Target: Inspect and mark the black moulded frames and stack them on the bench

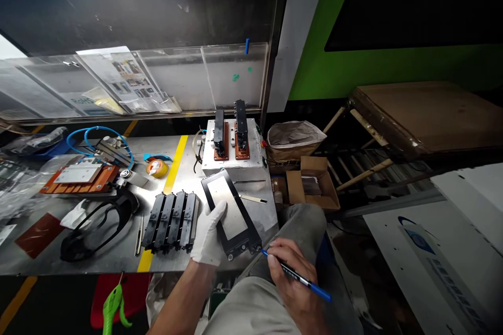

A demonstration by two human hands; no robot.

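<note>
white-gloved left hand (208, 233) grips flat black rectangular panel with silver face (232, 212) by its left edge, over near side of grey metal table (265, 220). bare right hand (293, 285) pinches slim blue marker (298, 276), tip at panel's lower right corner. four long black blocks (175, 221) beside left hand.

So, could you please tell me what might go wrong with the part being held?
The blue marker in the right hand has its tip at the corner of the black part, so a slip could leave a stray mark. The gloved left hand holds that part near the edge of the bench, so a loosened grip might let it drop.
</note>
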